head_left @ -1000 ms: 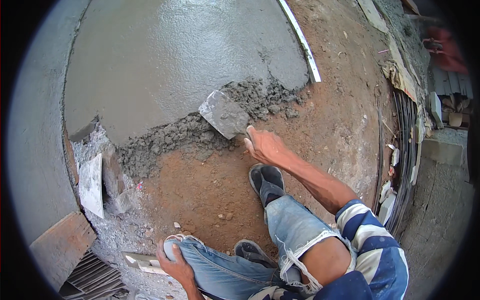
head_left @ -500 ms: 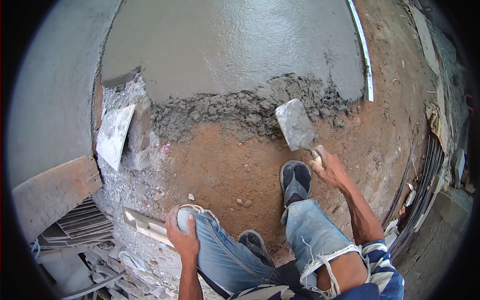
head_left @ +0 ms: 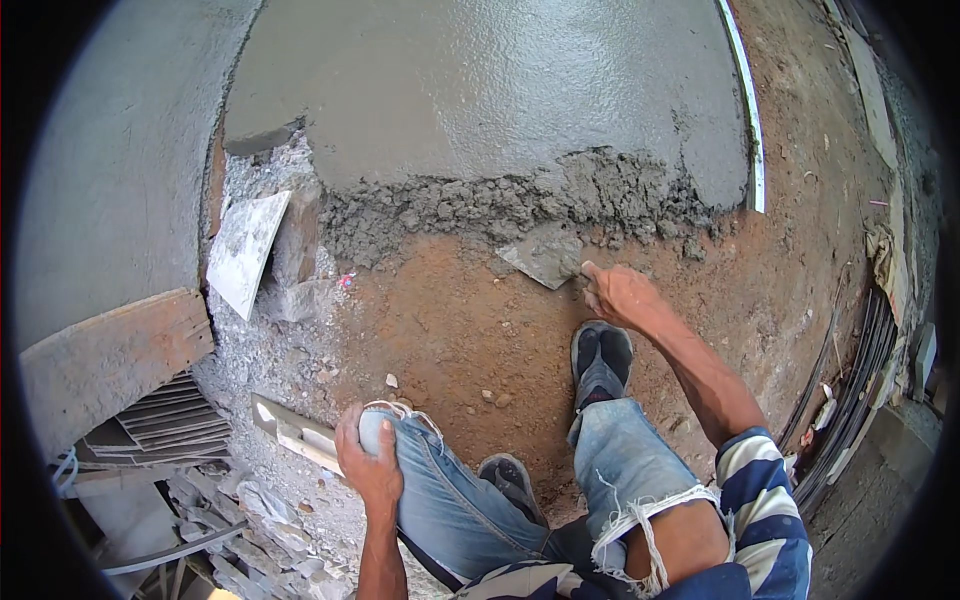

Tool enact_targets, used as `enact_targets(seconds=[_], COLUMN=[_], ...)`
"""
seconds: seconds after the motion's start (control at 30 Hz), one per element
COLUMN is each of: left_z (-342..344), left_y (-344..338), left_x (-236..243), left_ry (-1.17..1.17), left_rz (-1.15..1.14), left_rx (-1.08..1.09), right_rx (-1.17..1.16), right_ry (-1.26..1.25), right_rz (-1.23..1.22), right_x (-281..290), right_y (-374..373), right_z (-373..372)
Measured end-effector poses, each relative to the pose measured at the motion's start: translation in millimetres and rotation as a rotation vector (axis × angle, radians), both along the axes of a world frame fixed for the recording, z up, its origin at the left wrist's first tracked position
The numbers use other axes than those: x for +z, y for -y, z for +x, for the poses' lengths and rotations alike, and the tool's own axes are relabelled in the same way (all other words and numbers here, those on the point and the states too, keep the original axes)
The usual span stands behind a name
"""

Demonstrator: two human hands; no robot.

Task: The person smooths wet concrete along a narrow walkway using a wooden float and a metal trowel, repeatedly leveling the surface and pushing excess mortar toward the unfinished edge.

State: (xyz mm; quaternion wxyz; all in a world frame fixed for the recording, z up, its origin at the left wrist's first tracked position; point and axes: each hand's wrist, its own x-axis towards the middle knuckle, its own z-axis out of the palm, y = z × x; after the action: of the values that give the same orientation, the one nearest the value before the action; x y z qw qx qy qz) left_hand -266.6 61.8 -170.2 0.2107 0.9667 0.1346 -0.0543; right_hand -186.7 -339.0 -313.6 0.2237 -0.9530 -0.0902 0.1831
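Note:
My right hand (head_left: 622, 296) is closed round the handle of a trowel (head_left: 546, 256). Its grey-smeared blade lies low against the crumbly front edge of the wet concrete (head_left: 470, 205), just above the brown soil. My left hand (head_left: 372, 458) rests on my left knee, thumb apart from the fingers, with no tool in it. Beside that hand a long float with a pale handle (head_left: 300, 436) lies on the gritty ground, partly hidden behind the hand and knee. The smooth, wet concrete slab (head_left: 380, 90) stretches away beyond the rough edge.
A pale strip (head_left: 745, 100) borders the slab on the right. At left, a tilted white board (head_left: 246, 250) leans by a block, near a wooden plank (head_left: 120, 350) and stacked tiles (head_left: 165, 425). Dark rods (head_left: 850, 400) lie far right. My shoes (head_left: 602, 360) stand on soil.
My right hand has swung the trowel left and down, from raised and upright to low against the concrete's edge. My left hand stays on the knee; the view has shifted slightly.

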Motion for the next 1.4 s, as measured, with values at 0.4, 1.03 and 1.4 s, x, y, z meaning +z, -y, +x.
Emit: enact_targets(seconds=[0.4, 1.03, 1.4], left_z=[-3, 0, 2], left_y=[14, 13, 13], left_x=[0, -7, -5], left_ry=[-0.034, -0.022, -0.046], left_rz=[-0.051, -0.060, -0.048], left_rx=[0.008, -0.078, -0.046], right_rx=[-0.308, -1.009, -0.309], right_ry=[-0.319, 0.318, 0.127], right_rz=[0.150, -0.016, -0.274], right_x=[86, 71, 23], right_y=[31, 141, 249], right_z=[-23, -68, -9])
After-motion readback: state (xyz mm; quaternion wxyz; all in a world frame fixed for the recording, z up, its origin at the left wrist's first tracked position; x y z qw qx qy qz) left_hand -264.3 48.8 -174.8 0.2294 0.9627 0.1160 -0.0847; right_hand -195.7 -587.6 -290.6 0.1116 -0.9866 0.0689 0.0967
